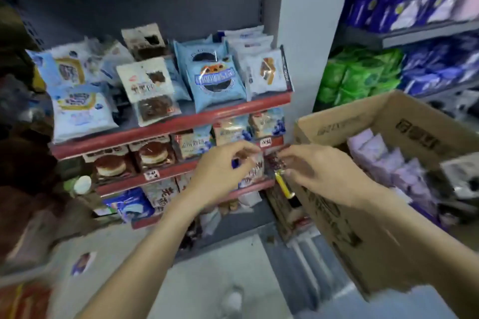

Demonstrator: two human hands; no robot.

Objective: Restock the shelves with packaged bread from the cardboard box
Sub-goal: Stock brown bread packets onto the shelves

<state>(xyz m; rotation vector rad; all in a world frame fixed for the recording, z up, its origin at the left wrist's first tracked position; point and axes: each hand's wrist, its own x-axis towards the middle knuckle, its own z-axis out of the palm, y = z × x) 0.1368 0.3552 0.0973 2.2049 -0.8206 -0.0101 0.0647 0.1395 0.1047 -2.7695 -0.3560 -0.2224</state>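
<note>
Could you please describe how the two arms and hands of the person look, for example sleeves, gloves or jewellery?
Both arms are bare up to the bottom edge of the picture: no sleeves show. The left hand and the right hand wear no gloves, and no watch, bracelet or ring can be seen. The picture is somewhat blurred, so small details may be missed.

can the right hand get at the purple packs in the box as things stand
Probably not right away: the right hand pinches a packet with the left hand. The cardboard box is open-topped, purple packs uncovered.
</note>
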